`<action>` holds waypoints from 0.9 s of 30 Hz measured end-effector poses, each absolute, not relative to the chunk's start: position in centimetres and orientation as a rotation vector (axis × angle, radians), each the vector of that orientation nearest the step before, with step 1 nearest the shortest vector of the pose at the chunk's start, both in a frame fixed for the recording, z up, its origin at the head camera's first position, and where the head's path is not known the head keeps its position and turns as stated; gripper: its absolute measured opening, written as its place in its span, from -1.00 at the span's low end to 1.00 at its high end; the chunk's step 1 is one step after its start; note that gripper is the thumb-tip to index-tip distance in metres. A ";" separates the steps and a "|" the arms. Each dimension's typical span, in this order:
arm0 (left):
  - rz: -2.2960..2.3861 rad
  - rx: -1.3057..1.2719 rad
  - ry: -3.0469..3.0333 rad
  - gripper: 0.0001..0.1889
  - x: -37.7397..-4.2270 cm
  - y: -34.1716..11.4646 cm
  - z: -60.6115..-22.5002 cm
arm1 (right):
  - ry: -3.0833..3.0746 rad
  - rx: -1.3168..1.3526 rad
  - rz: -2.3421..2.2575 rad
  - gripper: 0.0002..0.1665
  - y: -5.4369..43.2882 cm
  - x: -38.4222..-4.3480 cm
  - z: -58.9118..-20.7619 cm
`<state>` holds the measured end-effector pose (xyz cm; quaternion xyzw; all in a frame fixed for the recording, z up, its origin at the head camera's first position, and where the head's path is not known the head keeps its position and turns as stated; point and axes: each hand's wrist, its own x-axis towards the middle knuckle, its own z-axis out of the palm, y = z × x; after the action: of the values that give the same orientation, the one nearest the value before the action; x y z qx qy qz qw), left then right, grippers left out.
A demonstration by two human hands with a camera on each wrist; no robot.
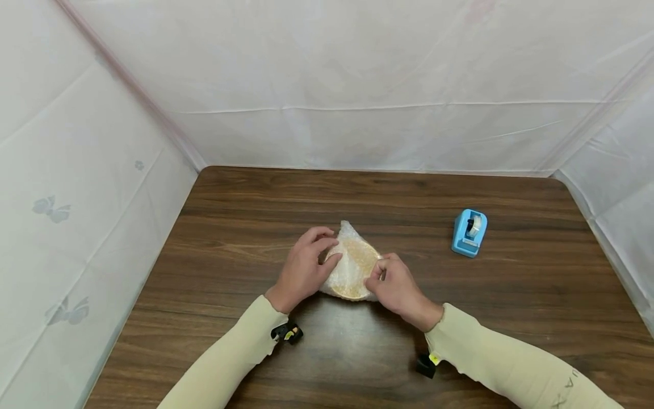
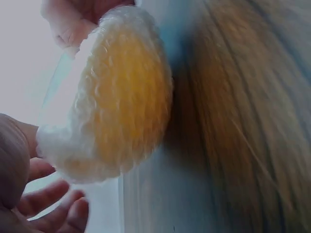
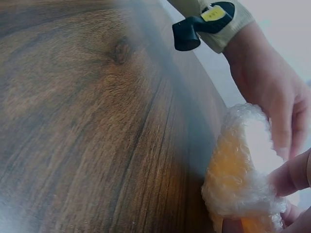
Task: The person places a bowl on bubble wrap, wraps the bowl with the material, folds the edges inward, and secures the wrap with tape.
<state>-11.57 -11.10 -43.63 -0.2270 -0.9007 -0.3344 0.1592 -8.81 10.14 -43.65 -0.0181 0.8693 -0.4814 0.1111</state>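
Note:
A yellowish round bowl (image 2: 129,92) sits wrapped in bubble wrap (image 1: 347,272) on the table, its rim showing through in the head view. My left hand (image 1: 305,266) rests against the wrap's left side, with thumb and fingers spread apart at the edge. On the opposite side, my right hand (image 1: 400,287) pinches the wrap near the rim, thumb (image 3: 291,174) on top and a fingertip below. The wrap's pointed end sticks out at the far side of the bowl.
A light blue tape dispenser (image 1: 469,233) with a roll of clear tape stands to the right on the dark wood table (image 1: 245,204). White sheeting (image 1: 327,85) hangs behind the table and along both sides. Each sleeve carries a small black wrist camera (image 1: 287,332).

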 end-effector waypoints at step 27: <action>-0.146 -1.269 -2.448 -0.75 -8.8 -13.6 -43.6 | 2.537 0.003 -1.366 -0.81 10.3 -9.6 -43.3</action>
<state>-8.82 -13.60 -43.64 -0.4513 -0.8706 -0.0520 0.1890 -9.64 10.27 -43.27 0.0011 0.8731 -0.4700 0.1298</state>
